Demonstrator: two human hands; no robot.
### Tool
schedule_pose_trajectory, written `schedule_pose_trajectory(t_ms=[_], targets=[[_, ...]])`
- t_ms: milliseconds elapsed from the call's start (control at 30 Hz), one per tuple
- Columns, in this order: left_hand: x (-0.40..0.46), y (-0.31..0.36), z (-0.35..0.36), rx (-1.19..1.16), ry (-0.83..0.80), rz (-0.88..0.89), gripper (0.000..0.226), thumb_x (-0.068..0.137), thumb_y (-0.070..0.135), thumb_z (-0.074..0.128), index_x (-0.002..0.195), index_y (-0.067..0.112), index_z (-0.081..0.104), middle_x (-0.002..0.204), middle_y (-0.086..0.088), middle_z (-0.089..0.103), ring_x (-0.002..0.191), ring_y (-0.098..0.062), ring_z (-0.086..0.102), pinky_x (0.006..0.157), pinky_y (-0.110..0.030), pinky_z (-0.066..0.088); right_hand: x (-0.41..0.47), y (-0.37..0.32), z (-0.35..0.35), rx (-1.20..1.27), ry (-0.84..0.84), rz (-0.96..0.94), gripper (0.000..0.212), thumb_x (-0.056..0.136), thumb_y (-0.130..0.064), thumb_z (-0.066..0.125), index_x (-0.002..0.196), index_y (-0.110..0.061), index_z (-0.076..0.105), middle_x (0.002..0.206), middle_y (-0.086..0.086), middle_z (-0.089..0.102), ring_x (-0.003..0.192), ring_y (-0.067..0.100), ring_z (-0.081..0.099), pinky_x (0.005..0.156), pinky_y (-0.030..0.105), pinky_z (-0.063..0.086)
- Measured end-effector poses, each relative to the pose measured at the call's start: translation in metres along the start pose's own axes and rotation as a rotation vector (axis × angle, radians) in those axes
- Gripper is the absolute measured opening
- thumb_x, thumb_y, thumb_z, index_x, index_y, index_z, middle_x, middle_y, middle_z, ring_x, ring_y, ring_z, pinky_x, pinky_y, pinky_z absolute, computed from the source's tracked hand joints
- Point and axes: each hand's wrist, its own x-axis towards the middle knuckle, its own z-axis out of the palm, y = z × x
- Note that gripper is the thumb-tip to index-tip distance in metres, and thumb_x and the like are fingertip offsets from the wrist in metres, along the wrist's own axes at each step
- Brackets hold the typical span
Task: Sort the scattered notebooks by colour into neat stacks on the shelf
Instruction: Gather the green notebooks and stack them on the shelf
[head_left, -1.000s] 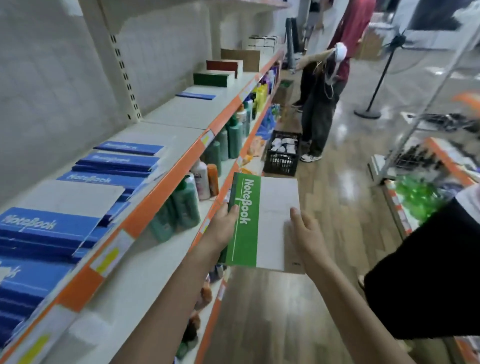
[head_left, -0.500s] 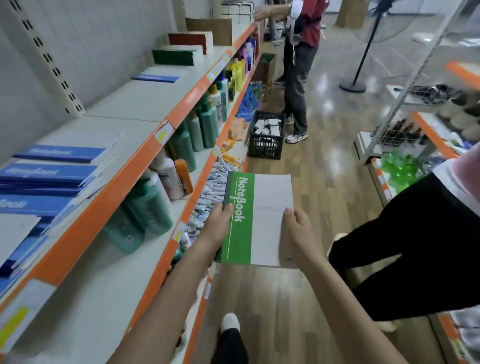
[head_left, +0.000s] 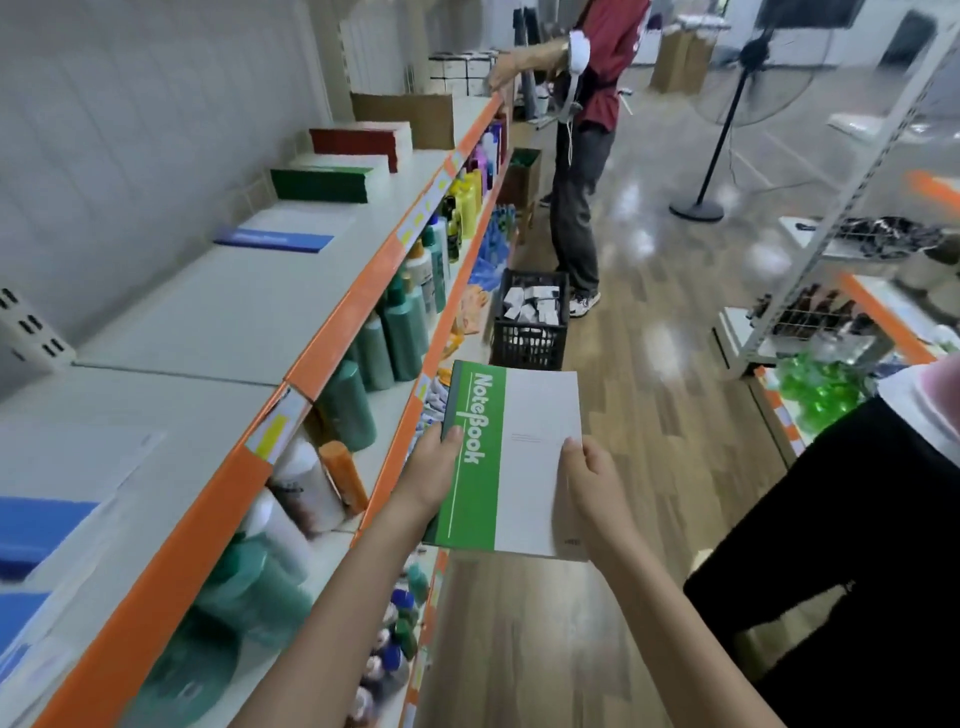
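I hold a green and white notebook (head_left: 511, 457) flat over the aisle, level with the lower shelves. My left hand (head_left: 434, 470) grips its green spine edge and my right hand (head_left: 592, 483) grips its white right edge. On the top shelf (head_left: 249, 306) to the left stand a green stack (head_left: 324, 182) and, behind it, a red stack (head_left: 363, 143). One blue notebook (head_left: 275, 240) lies in front of the green stack. More blue notebooks (head_left: 36, 525) lie at the near left, blurred.
Bottles (head_left: 400, 327) fill the lower shelves. A black crate (head_left: 530, 322) sits on the wooden floor ahead, and a person in a red top (head_left: 587, 156) stands beyond it at the shelf. A floor fan (head_left: 727, 114), wire racks (head_left: 852, 244) and another person (head_left: 857, 545) are on the right.
I have walked forward along the shelf with the notebook in both hands. The scattered blue notebooks have slid back to the near left, and the green and red stacks are closer.
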Motion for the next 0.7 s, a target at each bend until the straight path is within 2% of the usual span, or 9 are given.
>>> schedule_pose_trajectory(t_ms=[100,167,233,267,333,400,600,700], targets=[[0.036,0.009,0.005,0.010,-0.017,0.011,0.020,0.103,0.017,0.035,0.111,0.020,0.053,0.113,-0.010,0.063,0.104,-0.026,0.059,0.095,-0.040,0.047,0.034,-0.003,0.003,0.013,0.015,0.021,0.031,0.102,-0.024,0.033,0.095,-0.003,0.055,0.094,0.009,0.062,0.079,0.016,0.055,0.065,0.029,0.040],[0.060,0.014,0.010,0.009,-0.036,0.011,0.022,0.103,0.017,0.034,0.110,0.023,0.054,0.111,-0.006,0.063,0.100,-0.021,0.060,0.089,-0.036,0.049,0.059,-0.006,0.003,0.007,0.023,0.037,0.031,0.102,-0.024,0.033,0.093,-0.006,0.056,0.091,0.007,0.063,0.078,0.016,0.056,0.065,0.029,0.040],[0.087,0.018,0.015,0.029,-0.046,-0.005,0.025,0.103,0.019,0.034,0.117,0.015,0.055,0.114,-0.008,0.064,0.096,-0.017,0.061,0.079,-0.029,0.048,0.084,-0.009,0.003,0.005,0.036,0.046,0.031,0.102,-0.025,0.033,0.093,-0.007,0.056,0.091,0.006,0.064,0.079,0.016,0.057,0.066,0.029,0.041],[0.101,0.021,0.019,0.051,-0.046,-0.011,0.028,0.103,0.020,0.034,0.121,0.011,0.054,0.119,-0.011,0.062,0.100,-0.018,0.060,0.081,-0.029,0.048,0.097,-0.011,0.002,0.008,0.039,0.049,0.031,0.102,-0.025,0.033,0.093,-0.007,0.056,0.090,0.005,0.064,0.079,0.016,0.057,0.065,0.029,0.041],[0.125,0.027,0.027,0.083,-0.039,-0.018,0.035,0.103,0.021,0.034,0.132,0.007,0.049,0.131,-0.012,0.056,0.118,-0.024,0.053,0.097,-0.035,0.044,0.124,-0.015,0.000,0.011,0.036,0.049,0.030,0.102,-0.024,0.033,0.092,-0.008,0.056,0.088,0.003,0.063,0.076,0.012,0.057,0.062,0.026,0.041],[0.150,0.034,0.035,0.074,-0.031,-0.016,0.036,0.103,0.020,0.034,0.135,0.007,0.046,0.133,-0.010,0.054,0.126,-0.028,0.048,0.106,-0.040,0.038,0.152,-0.020,-0.002,-0.002,0.027,0.033,0.029,0.102,-0.023,0.033,0.091,-0.008,0.056,0.084,0.000,0.062,0.072,0.008,0.055,0.059,0.023,0.038],[0.240,0.073,0.064,0.029,0.028,-0.022,0.023,0.102,0.022,0.034,0.112,0.016,0.053,0.117,-0.016,0.062,0.108,-0.031,0.058,0.100,-0.050,0.044,0.262,-0.046,-0.010,-0.046,-0.014,-0.031,0.029,0.101,-0.023,0.034,0.082,-0.013,0.053,0.081,-0.001,0.059,0.073,0.011,0.052,0.061,0.027,0.036],[0.277,0.089,0.075,0.021,0.038,-0.021,0.026,0.102,0.024,0.035,0.114,0.014,0.055,0.114,-0.013,0.063,0.106,-0.029,0.060,0.098,-0.049,0.045,0.306,-0.057,-0.014,-0.051,-0.027,-0.048,0.028,0.101,-0.023,0.034,0.082,-0.017,0.054,0.082,-0.004,0.060,0.074,0.007,0.053,0.061,0.025,0.038]])
